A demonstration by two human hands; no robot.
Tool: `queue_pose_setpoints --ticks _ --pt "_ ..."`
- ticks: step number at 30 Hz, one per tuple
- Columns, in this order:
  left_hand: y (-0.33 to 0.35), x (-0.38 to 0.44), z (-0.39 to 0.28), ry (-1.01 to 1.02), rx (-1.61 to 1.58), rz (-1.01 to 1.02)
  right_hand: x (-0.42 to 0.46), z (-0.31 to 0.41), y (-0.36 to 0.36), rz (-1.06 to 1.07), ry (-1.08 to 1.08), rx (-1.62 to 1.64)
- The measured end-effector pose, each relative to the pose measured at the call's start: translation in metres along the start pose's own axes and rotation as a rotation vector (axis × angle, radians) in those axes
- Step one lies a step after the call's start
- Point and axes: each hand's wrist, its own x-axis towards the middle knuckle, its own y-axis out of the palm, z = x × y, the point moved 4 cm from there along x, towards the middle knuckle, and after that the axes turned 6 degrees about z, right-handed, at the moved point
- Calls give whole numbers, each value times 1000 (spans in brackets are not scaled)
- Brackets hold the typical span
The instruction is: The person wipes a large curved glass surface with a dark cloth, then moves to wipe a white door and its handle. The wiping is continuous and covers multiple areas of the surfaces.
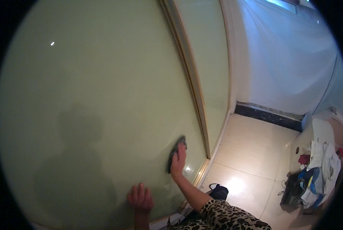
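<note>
A large pale green glass sliding-door panel (pixel 116 86) fills the left and middle of the view. My right hand (pixel 179 162) presses a dark cloth (pixel 175 153) flat on the glass, near the panel's lower right part. Lower and to the left, my left hand (pixel 141 198) rests on the same panel with its fingers somewhat apart and nothing held. The cloth is slightly blurred.
A gold-coloured metal frame (pixel 193 77) edges the panel. At right, clothes (pixel 322 161) lie heaped on a white piece of furniture, by a dark basket (pixel 293 189). A white curtain (pixel 286 57) hangs beyond the tiled floor (pixel 246 152). My dark shoe (pixel 219 192) is near the door track.
</note>
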Motion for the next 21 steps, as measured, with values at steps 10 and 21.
queue_pose_setpoints --ticks 10,21 --pt "-15 2 -20 16 116 38 107 -25 -11 -62 -291 -70" --pt "-11 9 -27 18 150 -46 -21 -83 -9 -14 98 -11"
